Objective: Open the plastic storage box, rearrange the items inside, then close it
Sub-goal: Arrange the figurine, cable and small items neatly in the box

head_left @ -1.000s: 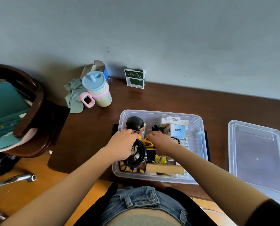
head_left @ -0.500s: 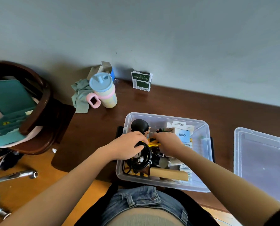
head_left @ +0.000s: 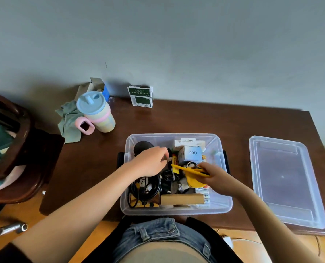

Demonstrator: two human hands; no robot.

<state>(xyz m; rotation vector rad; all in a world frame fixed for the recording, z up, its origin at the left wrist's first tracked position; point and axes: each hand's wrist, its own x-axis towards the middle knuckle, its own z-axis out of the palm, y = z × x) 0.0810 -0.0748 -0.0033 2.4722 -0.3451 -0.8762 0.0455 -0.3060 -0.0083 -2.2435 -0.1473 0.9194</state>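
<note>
Single head view, worn on person's head, wide-angle. Looks forward and steeply down over table [head_left: 195, 120] toward grey wall. Close range: own forearms and lap fill lower frame, open storage box [head_left: 222, 204] sits near centre. No second view.

Clear glossy plastic box [head_left: 176, 210] and lid [head_left: 286, 179] – polished dark wood table [head_left: 195, 120]

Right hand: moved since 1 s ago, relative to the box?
Yes. The right hand has shifted toward the storage box's right wall, away from the box centre, and now holds a yellow item lifted above the clutter.
</note>
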